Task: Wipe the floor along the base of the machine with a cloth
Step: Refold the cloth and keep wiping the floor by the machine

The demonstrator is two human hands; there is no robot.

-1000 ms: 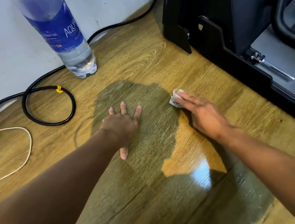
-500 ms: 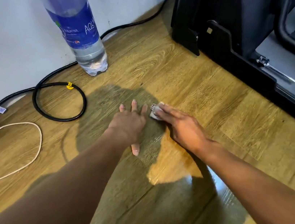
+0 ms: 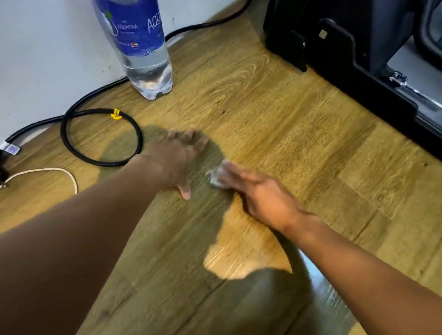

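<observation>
— Where's the cloth [image 3: 217,175]?
— Mid-frame on the floor [image 3: 277,118], pressed flat under straight fingers of the right hand [image 3: 263,199]; bit blurry tho. Machine [image 3: 344,51] sits well apart, upper right.
— Left hand [image 3: 178,158]?
— Flat on the floor just left of it, fingers spread, holding nothing.

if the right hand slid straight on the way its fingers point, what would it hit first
Most likely the left hand, spread flat just beyond the cloth under the right hand; the black cable loop lies further on.
</observation>
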